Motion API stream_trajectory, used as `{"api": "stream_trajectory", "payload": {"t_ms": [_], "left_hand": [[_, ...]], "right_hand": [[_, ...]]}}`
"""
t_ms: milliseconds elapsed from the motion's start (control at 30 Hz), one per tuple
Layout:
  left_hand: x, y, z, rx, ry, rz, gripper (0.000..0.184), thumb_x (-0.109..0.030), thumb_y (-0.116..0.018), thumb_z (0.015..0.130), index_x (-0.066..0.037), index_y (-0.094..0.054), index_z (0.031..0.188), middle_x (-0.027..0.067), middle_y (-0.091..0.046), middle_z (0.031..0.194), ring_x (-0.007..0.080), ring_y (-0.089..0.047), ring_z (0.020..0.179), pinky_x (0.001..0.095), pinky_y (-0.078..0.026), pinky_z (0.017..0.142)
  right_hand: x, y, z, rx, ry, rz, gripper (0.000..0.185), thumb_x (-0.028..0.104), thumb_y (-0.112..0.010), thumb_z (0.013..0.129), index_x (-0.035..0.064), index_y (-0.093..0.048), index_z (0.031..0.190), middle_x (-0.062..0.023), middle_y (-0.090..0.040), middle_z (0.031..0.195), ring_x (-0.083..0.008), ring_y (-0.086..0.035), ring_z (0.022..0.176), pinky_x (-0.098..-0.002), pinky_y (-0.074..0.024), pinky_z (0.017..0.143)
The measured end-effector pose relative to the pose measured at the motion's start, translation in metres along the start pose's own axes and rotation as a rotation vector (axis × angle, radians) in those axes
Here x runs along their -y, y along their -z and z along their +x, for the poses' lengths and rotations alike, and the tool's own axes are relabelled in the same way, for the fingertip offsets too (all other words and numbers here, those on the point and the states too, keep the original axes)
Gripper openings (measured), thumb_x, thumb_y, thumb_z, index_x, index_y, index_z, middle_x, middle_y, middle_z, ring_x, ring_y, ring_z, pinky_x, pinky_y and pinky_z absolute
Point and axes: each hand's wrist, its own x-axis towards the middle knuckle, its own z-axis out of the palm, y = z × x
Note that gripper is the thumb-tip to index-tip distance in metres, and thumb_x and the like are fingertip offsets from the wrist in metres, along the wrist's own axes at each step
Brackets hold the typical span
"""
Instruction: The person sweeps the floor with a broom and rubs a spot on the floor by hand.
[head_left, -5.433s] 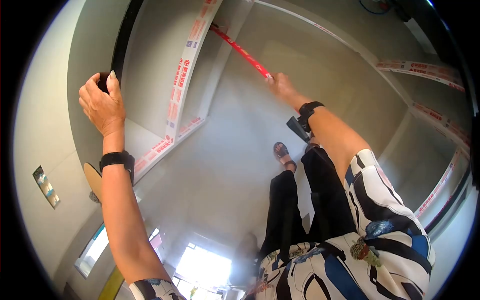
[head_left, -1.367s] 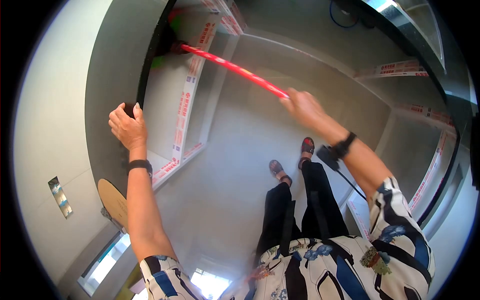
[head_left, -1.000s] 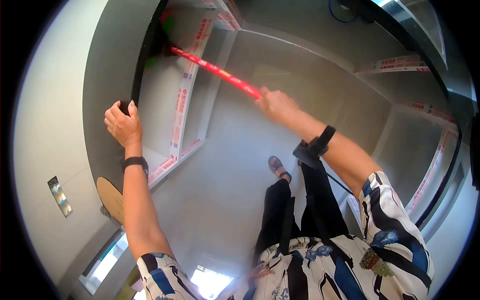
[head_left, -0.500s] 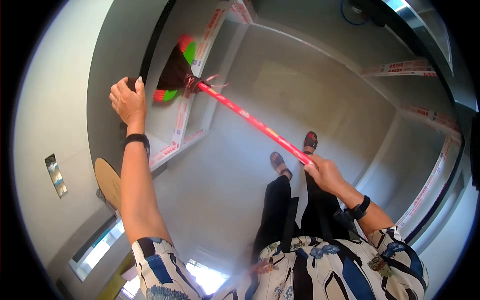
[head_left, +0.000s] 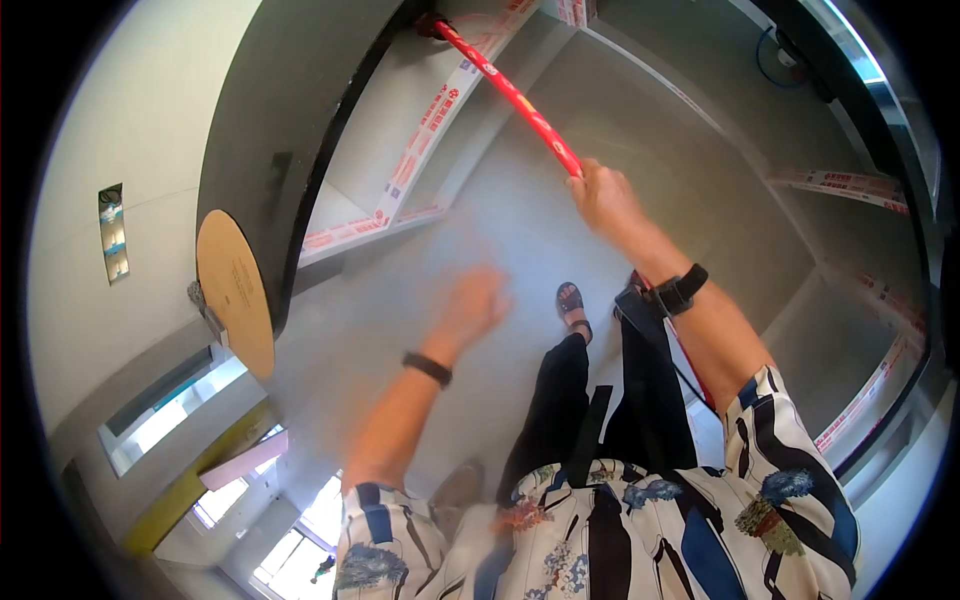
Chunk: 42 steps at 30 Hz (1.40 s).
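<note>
My right hand [head_left: 605,200] is closed around the red, patterned handle of a broom [head_left: 515,100]. The handle slants up and left into a white cabinet compartment, where the dark wrapped neck [head_left: 430,25] shows at the top; the bristles are hidden. More red handle runs down behind my right forearm. My left hand [head_left: 470,300] is in mid-air over the grey floor, apart from the broom. Motion smears its fingers, so its grip cannot be made out.
White cabinet frames [head_left: 425,140] with red-printed protective tape stand left and right. A dark panel [head_left: 265,130] edges the left cabinet. Beside it is a round tan board [head_left: 235,290]. An open wall box [head_left: 113,235] is at far left. My feet [head_left: 572,305] stand on the floor.
My left hand has left the dark panel's edge and swung right and down over the floor. My right hand has moved up with the broom, whose head has gone up mostly out of view.
</note>
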Motion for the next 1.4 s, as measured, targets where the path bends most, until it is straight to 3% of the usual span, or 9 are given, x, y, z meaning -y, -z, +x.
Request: {"api": "stream_trajectory", "payload": {"t_ms": [100,267,433,600,767,833,1067,1333,1400], "left_hand": [[-0.01,-0.055,-0.088,0.401,0.433,-0.212,0.023,-0.016,-0.062,0.076,-0.003,-0.06,0.095,0.0156,-0.061,0.088,0.032,-0.059,0.083,0.0384,-0.047,0.073],[-0.033,-0.112,-0.184,0.272,0.515,-0.428,0.022,-0.02,-0.058,0.081,-0.003,-0.06,0.094,0.0163,-0.062,0.089,0.0329,-0.059,0.082,0.04,-0.047,0.071],[-0.044,-0.119,-0.179,0.24,0.544,-0.375,0.023,-0.022,-0.057,0.081,-0.004,-0.062,0.094,0.0169,-0.064,0.089,0.0326,-0.06,0.083,0.0386,-0.047,0.073],[-0.046,-0.101,-0.169,0.184,0.595,-0.471,0.025,-0.024,-0.057,0.081,-0.003,-0.062,0.093,0.017,-0.064,0.085,0.0308,-0.061,0.08,0.037,-0.047,0.072],[-0.041,-0.1,-0.198,0.142,0.643,-0.45,0.028,-0.028,-0.058,0.081,-0.003,-0.062,0.092,0.017,-0.063,0.081,0.0277,-0.061,0.076,0.0357,-0.047,0.071],[-0.035,-0.11,-0.217,0.098,0.598,-0.452,0.028,-0.029,-0.058,0.08,-0.003,-0.062,0.091,0.0166,-0.064,0.08,0.0275,-0.061,0.075,0.0357,-0.047,0.07],[-0.022,-0.129,-0.265,0.09,0.597,-0.472,0.029,-0.031,-0.058,0.079,-0.003,-0.063,0.085,0.011,-0.063,0.07,0.0218,-0.06,0.065,0.0331,-0.047,0.064],[-0.012,-0.133,-0.284,0.167,0.793,-0.491,0.028,-0.029,-0.056,0.079,-0.002,-0.062,0.077,0.0073,-0.062,0.063,0.0165,-0.059,0.058,0.0309,-0.047,0.058],[-0.021,-0.134,-0.283,-0.003,0.845,-0.585,0.03,-0.03,-0.052,0.077,-0.002,-0.062,0.071,0.0181,-0.061,0.068,0.0322,-0.057,0.062,0.04,-0.044,0.06]], "right_hand": [[-0.002,-0.017,-0.024,0.014,-0.005,-0.011,0.025,0.02,-0.051,0.085,-0.0031,-0.054,0.094,-0.027,-0.06,0.073,-0.0432,-0.059,0.074,-0.0495,-0.0468,0.067],[0.017,-0.044,-0.06,0.17,-0.005,0.055,0.027,0.021,-0.05,0.085,-0.0041,-0.052,0.095,-0.0269,-0.06,0.074,-0.0431,-0.059,0.074,-0.0499,-0.0469,0.066],[0.037,-0.089,-0.087,0.271,0.056,0.003,0.023,0.019,-0.052,0.084,-0.0014,-0.048,0.094,-0.023,-0.059,0.068,-0.0442,-0.057,0.065,-0.0502,-0.0454,0.062],[0.042,-0.098,-0.097,0.319,0.094,-0.031,0.021,0.02,-0.05,0.085,0.0025,-0.047,0.097,-0.0235,-0.06,0.077,-0.0422,-0.058,0.077,-0.0507,-0.0447,0.067],[0.021,-0.049,-0.125,0.317,0.04,-0.274,0.022,0.021,-0.049,0.086,0.0028,-0.047,0.099,-0.0206,-0.061,0.077,-0.0386,-0.06,0.074,-0.047,-0.0477,0.064],[-0.009,-0.025,-0.159,0.204,0.159,-0.197,0.022,0.021,-0.05,0.086,0.005,-0.048,0.101,-0.0199,-0.061,0.078,-0.04,-0.058,0.073,-0.0481,-0.0466,0.064],[-0.021,0.074,-0.288,0.234,0.053,-0.343,0.028,0.019,-0.056,0.083,0.0069,-0.049,0.107,-0.0218,-0.059,0.074,-0.0418,-0.057,0.07,-0.0492,-0.0453,0.061],[0.001,0.135,-0.336,0.315,-0.183,-0.202,0.022,0.02,-0.06,0.082,0.0018,-0.059,0.094,-0.0189,-0.057,0.063,-0.0352,-0.057,0.056,-0.0404,-0.0435,0.052],[-0.025,0.138,-0.339,0.322,-0.191,-0.193,0.022,0.021,-0.059,0.082,0.0011,-0.06,0.091,-0.0166,-0.056,0.06,-0.0308,-0.056,0.052,-0.0388,-0.0431,0.051]]}}
